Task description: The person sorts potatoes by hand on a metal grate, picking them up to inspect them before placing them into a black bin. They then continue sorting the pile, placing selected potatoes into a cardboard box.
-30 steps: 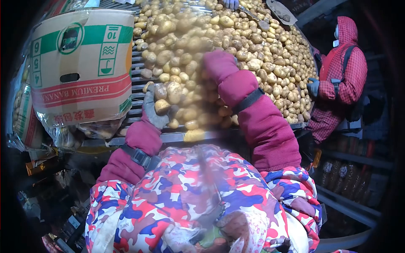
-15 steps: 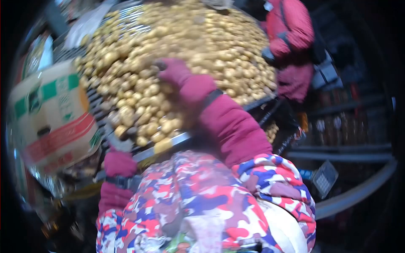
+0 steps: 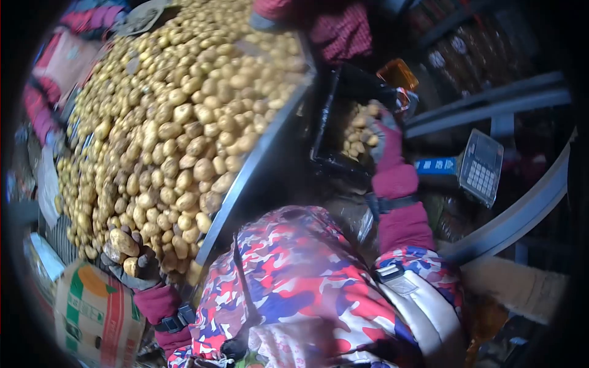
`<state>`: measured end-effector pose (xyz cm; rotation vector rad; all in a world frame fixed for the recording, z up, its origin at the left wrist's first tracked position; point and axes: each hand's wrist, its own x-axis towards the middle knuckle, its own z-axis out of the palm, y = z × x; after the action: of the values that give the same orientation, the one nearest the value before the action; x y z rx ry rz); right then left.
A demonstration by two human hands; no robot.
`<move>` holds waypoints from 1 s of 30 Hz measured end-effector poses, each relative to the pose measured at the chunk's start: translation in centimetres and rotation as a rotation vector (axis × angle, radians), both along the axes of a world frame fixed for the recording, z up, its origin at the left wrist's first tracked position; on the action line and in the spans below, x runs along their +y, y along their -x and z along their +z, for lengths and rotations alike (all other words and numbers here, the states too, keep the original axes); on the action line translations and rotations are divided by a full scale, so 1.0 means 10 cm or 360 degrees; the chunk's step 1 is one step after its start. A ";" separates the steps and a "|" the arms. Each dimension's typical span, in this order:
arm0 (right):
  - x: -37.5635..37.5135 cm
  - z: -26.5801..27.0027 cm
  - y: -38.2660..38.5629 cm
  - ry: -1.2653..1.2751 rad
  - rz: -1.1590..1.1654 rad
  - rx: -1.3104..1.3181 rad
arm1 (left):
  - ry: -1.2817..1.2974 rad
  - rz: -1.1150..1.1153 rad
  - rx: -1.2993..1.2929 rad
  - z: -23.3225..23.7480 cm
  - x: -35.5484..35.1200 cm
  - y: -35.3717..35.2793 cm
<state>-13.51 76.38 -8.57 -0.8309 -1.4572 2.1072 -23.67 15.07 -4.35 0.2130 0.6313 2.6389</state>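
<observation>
My left hand (image 3: 134, 265), in a grey and dark work glove, is closed around potatoes at the near left corner of the heap. One larger potato (image 3: 124, 243) and a smaller one (image 3: 130, 266) show between its fingers. My right hand (image 3: 388, 134), also gloved, reaches into a black-lined crate (image 3: 325, 116) to the right of the table. Loose potatoes (image 3: 356, 132) lie in that crate, and some touch or sit beside my fingertips. Shadow and blur hide whether those fingers grip any. The large potato heap (image 3: 178, 132) covers the table.
A metal table edge (image 3: 245, 172) runs between the heap and the crate. At the lower left stands a printed carton (image 3: 92, 313). A keypad scale (image 3: 481, 168) and curved rail (image 3: 540, 208) are at right. Co-workers' sleeves (image 3: 40, 113) and trousers (image 3: 343, 34) border the heap.
My view has turned to the right. My right hand has left the heap for the black-lined crate. My left hand, earlier by the table's edge, now holds potatoes.
</observation>
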 end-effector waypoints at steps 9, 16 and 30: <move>1.01 -1.13 -2.42 -0.0096 -0.0678 -0.0911 | 0.0470 -0.0507 -0.0147 -0.30 2.03 0.72; 0.29 -3.22 -4.05 0.0058 -0.0598 -0.1205 | 0.0460 -0.1155 -0.0517 -0.22 3.15 0.54; -1.49 -1.93 -2.08 -0.0869 0.0470 -0.1503 | 0.0975 -0.2308 -0.0247 -0.07 4.60 -1.21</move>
<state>7.26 61.46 -27.85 -1.5340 -2.5933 1.3363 -11.52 61.06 -5.03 0.1677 0.7640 1.0160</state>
